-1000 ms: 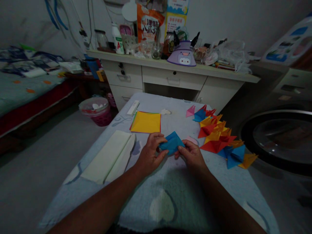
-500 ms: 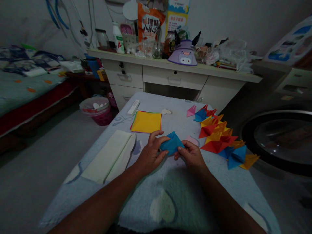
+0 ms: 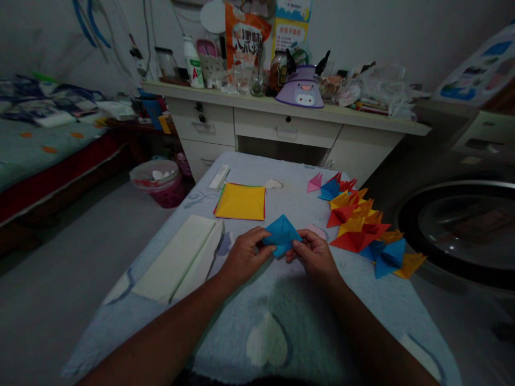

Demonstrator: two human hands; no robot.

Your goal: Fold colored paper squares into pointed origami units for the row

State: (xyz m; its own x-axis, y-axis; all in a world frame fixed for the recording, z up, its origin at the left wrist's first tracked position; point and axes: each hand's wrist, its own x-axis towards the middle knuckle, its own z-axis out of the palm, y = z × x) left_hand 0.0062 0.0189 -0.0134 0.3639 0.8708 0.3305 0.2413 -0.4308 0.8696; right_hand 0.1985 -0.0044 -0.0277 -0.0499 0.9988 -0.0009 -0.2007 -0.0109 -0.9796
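Note:
A folded blue paper piece [image 3: 281, 235] sits between both hands just above the cloth-covered table [image 3: 281, 321]. My left hand [image 3: 243, 257] pinches its left corner with thumb and fingers closed. My right hand [image 3: 313, 254] pinches its lower right edge. A stack of square coloured sheets [image 3: 241, 201], yellow on top, lies just beyond my left hand. To the right of my right hand lies a heap of folded paper pieces [image 3: 362, 222] in red, yellow, orange and blue.
A folded pale cloth [image 3: 181, 257] lies at the table's left. Scissors [image 3: 199, 198] and a white stick [image 3: 219, 177] rest near the far left corner. A cluttered desk [image 3: 281, 110] stands behind, a pink bin [image 3: 157, 182] and bed [image 3: 40, 150] at left, a round drum [image 3: 462, 225] at right.
My left fingers have drawn in from over the blue piece to pinch its left corner. The piece now stands a little flatter and pointed upward. My right hand has hardly moved.

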